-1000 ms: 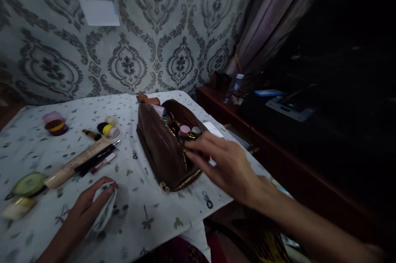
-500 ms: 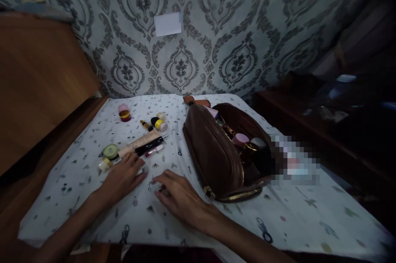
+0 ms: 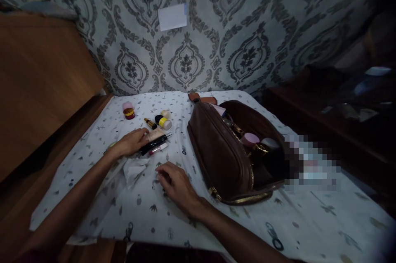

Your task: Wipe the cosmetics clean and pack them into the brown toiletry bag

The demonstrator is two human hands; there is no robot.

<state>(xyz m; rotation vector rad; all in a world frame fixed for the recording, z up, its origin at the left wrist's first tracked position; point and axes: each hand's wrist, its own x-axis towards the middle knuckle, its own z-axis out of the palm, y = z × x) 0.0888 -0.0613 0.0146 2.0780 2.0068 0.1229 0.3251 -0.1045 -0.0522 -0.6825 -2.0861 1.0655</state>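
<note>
My left hand [image 3: 131,142] lies over the near end of a beige squeeze tube [image 3: 155,133], fingers extended and only partly visible. Beside it are a black pen-like cosmetic [image 3: 155,144] and a lip gloss tube [image 3: 158,149]. Below this hand shows a whitish, crumpled, see-through shape [image 3: 134,170] that I cannot make out. Loosely bent, my right hand [image 3: 177,186] rests on the cloth with thumb and fingers apart and nothing in it. To its right stands an unzipped brown makeup bag [image 3: 216,153], with a pink round lid [image 3: 250,139] among its contents.
Behind the tube are a gold-and-black lipstick [image 3: 150,123], a small yellow-banded bottle [image 3: 163,122] and a red jar [image 3: 129,113]. A green round container [image 3: 114,145] is mostly hidden by my left arm. A wooden cabinet [image 3: 46,89] borders the left side.
My left hand has moved forward onto the beige tube, covering part of it. My right hand stays near the same spot, its fingers more bent. The view has shifted slightly left.
</note>
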